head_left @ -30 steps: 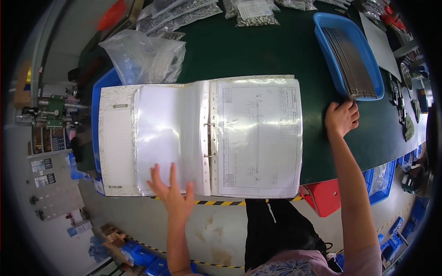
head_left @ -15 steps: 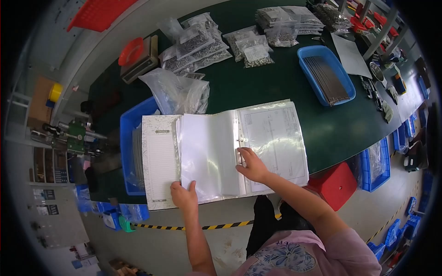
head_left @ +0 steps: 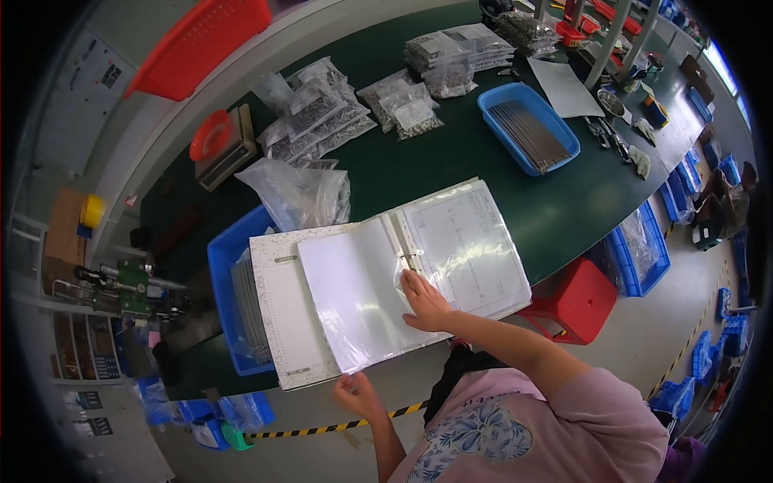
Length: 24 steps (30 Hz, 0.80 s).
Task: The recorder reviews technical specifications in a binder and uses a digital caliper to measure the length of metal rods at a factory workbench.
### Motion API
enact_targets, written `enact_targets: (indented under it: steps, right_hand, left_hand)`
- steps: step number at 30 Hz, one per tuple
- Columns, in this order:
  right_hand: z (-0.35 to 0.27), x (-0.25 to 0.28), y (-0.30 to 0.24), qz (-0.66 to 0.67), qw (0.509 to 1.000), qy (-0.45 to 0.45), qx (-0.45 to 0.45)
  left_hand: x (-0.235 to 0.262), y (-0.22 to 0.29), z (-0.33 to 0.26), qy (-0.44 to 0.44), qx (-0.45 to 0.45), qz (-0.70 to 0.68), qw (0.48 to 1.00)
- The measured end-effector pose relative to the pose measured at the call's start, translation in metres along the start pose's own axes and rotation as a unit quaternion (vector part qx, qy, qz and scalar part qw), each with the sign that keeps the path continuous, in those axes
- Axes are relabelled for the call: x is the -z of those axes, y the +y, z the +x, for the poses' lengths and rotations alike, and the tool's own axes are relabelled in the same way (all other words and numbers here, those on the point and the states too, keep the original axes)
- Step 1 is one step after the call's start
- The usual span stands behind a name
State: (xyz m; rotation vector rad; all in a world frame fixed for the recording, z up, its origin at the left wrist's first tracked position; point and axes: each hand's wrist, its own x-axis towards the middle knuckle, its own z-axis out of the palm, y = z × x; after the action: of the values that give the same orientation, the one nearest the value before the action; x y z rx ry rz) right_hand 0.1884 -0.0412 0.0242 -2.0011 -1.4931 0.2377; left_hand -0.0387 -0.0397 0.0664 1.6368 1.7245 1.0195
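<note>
An open white ring binder (head_left: 346, 298) with clear plastic sleeves lies on the near edge of the dark green table (head_left: 451, 153). Its right page (head_left: 471, 241) holds a sheet with a line drawing. My right hand (head_left: 424, 301) rests flat on the pages just below the metal rings, fingers spread. My left hand (head_left: 357, 394) is under the binder's near edge, fingers curled at the lower corner of the glossy left sleeve (head_left: 354, 294). Whether it grips the sleeve is unclear.
A blue bin (head_left: 233, 298) sits under the binder's left side. A blue tray of thin metal rods (head_left: 527, 129) stands at the back right. Bags of small parts (head_left: 322, 113) and a scale (head_left: 221, 145) lie behind. A red stool (head_left: 576, 302) stands below the table edge.
My right hand left the blue tray and came onto the binder by the rings. My left hand slid off the left page down to the binder's near edge. The view tilted.
</note>
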Motion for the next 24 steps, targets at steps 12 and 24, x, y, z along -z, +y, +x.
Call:
enact_targets:
  steps: [12,24]
  right_hand:
    - [0.005,0.013,0.029,0.124,0.989,-0.082,-0.024]
    - [0.048,0.017,0.024,-0.042,0.981,-0.188,0.008]
  left_hand:
    - [-0.041,-0.008,-0.010,-0.203,0.464,-0.355,0.786]
    - [-0.039,-0.028,-0.007,-0.117,0.495,-0.317,0.801]
